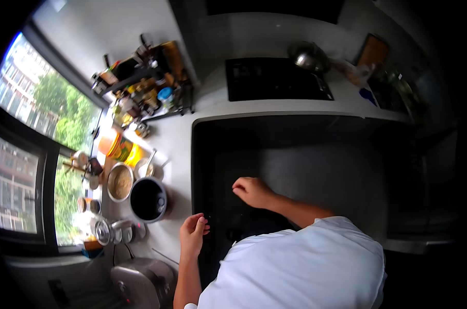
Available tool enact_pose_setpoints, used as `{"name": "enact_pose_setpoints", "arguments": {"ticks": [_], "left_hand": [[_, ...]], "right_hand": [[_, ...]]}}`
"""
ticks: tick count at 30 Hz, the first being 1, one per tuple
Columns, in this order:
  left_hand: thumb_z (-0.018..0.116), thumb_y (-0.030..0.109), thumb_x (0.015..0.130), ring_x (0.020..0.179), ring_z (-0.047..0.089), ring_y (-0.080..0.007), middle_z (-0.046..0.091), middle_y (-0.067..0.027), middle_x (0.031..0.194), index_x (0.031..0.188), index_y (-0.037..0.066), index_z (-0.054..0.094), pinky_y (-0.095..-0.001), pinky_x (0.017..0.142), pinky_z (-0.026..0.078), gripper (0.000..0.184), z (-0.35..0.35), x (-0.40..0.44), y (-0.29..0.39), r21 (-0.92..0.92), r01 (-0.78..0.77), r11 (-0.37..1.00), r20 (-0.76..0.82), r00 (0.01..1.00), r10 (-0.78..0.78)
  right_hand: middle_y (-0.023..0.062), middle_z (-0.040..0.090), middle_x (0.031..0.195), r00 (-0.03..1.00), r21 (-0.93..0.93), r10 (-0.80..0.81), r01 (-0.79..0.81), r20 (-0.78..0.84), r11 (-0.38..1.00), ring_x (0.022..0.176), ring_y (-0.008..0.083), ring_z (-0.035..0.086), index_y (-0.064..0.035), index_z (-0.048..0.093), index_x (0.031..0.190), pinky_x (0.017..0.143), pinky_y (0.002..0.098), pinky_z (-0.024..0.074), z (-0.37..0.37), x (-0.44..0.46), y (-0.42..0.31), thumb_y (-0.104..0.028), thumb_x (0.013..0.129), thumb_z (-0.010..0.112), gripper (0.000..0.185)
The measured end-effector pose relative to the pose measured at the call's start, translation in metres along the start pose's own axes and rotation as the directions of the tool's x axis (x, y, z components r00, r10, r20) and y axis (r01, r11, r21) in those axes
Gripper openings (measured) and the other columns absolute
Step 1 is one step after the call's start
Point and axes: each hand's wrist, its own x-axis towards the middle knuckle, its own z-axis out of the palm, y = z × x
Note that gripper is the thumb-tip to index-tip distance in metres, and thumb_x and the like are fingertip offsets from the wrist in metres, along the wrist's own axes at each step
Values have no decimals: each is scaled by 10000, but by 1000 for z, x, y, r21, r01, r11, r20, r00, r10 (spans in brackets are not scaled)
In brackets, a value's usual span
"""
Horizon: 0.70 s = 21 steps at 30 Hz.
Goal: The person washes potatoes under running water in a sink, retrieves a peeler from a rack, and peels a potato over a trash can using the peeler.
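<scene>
In the head view, your left hand (193,233) points upward, fingers loosely curled; your right hand (253,192) reaches leftward, fingers bunched. Whether either pinches anything, you cannot tell. Near your left hand, the round, dark-interiored pot (148,199) stands open-topped on the pale counter (178,154).

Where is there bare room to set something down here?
The pale counter has a bare strip between the yellow jar and the inner edge, and a patch between the rack and the black cooktop. The cooktop's left part looks bare too. It is crowded beside the window, around the dark pot and metal bowl.
</scene>
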Motion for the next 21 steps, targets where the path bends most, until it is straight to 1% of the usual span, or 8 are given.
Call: {"name": "enact_pose_setpoints", "arguments": {"ticks": [2,3,4,5,7,10,14,21], "left_hand": [[663,219,1034,842,695,-148,719,-88,1009,1244,-20,644,-282,742,579,319,7,29,19,62,-63,996,111,992,56],[660,221,1036,838,693,-145,719,-86,1004,1240,-23,644,-281,738,576,318,103,25,36,116,-63,991,137,989,47],[658,223,1039,835,692,-143,719,-83,999,1237,-25,643,-280,733,574,318,100,33,51,204,-74,976,148,988,44],[655,225,1041,831,690,-140,718,-81,995,1233,-28,643,-278,729,571,318,173,57,55,131,-115,985,233,969,82],[654,235,1042,821,686,-133,718,-73,985,1229,-25,645,-276,726,567,320,223,82,66,211,-122,970,316,948,51],[662,240,1036,825,684,-133,716,-72,989,1236,-29,646,-273,729,564,336,344,132,69,251,-137,958,445,895,12],[667,223,1027,854,688,-142,709,-80,1015,1268,-41,637,-288,746,571,359,493,157,110,268,-182,946,665,746,-44],[636,245,1038,858,692,-142,707,-78,998,1265,-39,636,-296,751,577,364,671,214,144,338,-303,891,844,517,-145]], "right_hand": [[135,731,967,999,35,4,-2,-44,999,860,253,717,-10,700,1023,752,357,560,9,6,-26,-167,960,689,168],[126,731,966,998,109,25,-19,-54,994,860,240,716,-16,697,1025,753,351,559,-61,-21,16,-170,967,689,164],[122,733,957,995,198,39,-20,-90,980,854,238,716,-20,696,1029,750,350,559,-53,-19,13,-173,970,689,165],[118,735,949,993,116,51,-38,-111,993,847,236,717,-23,695,1033,747,349,559,-125,-26,35,-177,973,688,165],[139,730,894,964,155,82,-44,-252,987,804,301,718,-31,692,992,714,387,552,-167,-38,75,-180,953,698,154],[139,737,891,908,26,172,-175,-382,984,819,306,726,-36,693,1008,729,390,559,-275,-71,151,-200,960,683,171],[136,736,894,749,72,348,-375,-564,924,806,311,718,-41,695,994,739,395,558,-398,-113,205,-211,973,666,174],[147,729,891,593,221,457,-428,-663,876,770,293,699,-24,694,1014,723,377,543,-476,-140,258,-212,985,662,193]]}}
